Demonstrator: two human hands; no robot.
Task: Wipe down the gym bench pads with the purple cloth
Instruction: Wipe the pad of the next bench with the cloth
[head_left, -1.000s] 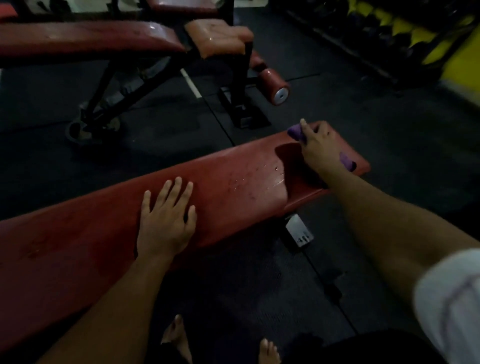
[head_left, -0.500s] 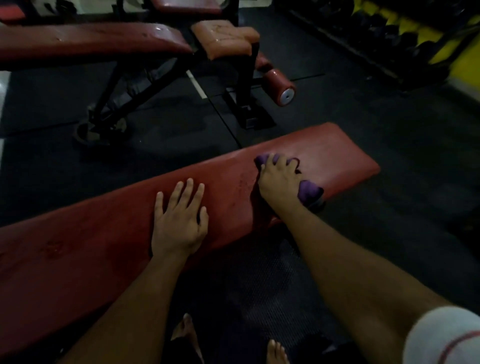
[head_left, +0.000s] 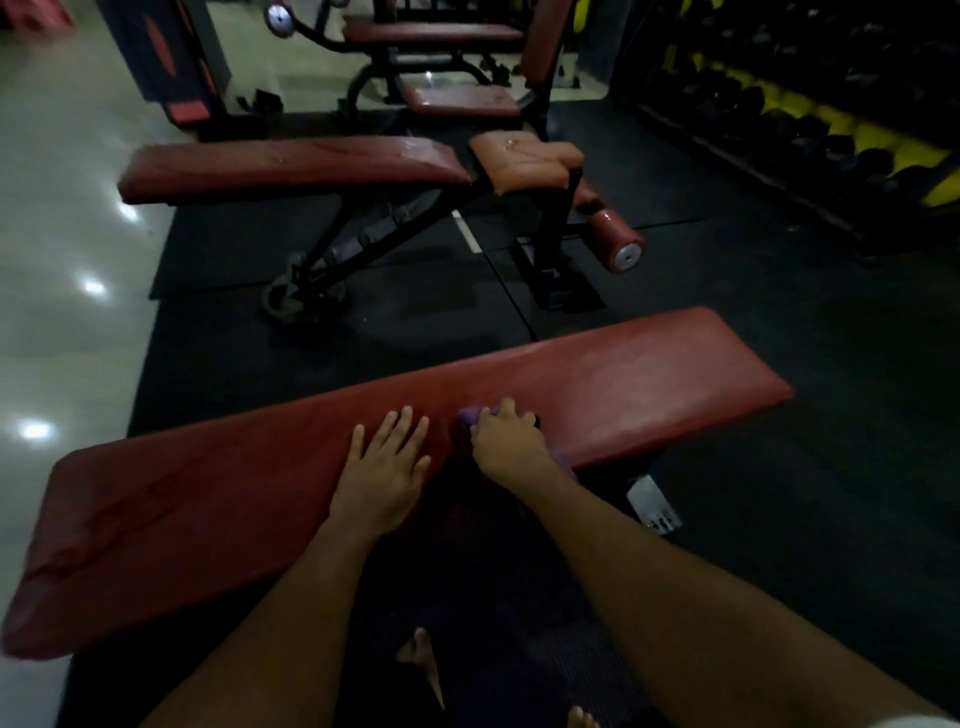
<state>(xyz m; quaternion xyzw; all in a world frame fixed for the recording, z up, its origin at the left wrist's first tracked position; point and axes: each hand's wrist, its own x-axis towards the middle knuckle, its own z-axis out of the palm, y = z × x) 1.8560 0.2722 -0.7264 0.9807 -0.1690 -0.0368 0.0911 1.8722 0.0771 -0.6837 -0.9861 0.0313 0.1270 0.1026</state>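
A long red bench pad (head_left: 649, 384) runs across the near floor from lower left to upper right. My right hand (head_left: 506, 444) grips the purple cloth (head_left: 470, 415) and presses it on the pad near its middle; only the cloth's edges show past the fingers and wrist. My left hand (head_left: 387, 467) lies flat on the pad just left of it, fingers spread. Beyond stands a second red bench (head_left: 291, 163) with a lighter seat pad (head_left: 524, 156).
Black rubber mats cover the floor under the benches; shiny pale tiles lie to the left. A dumbbell rack (head_left: 810, 119) with yellow trim lines the right wall. More red-padded machines (head_left: 457, 98) stand at the back. My bare feet are below the near bench.
My right hand has dragged the cloth leftward along the pad, from its far right end to beside my left hand. The camera has tilted up, showing more of the room.
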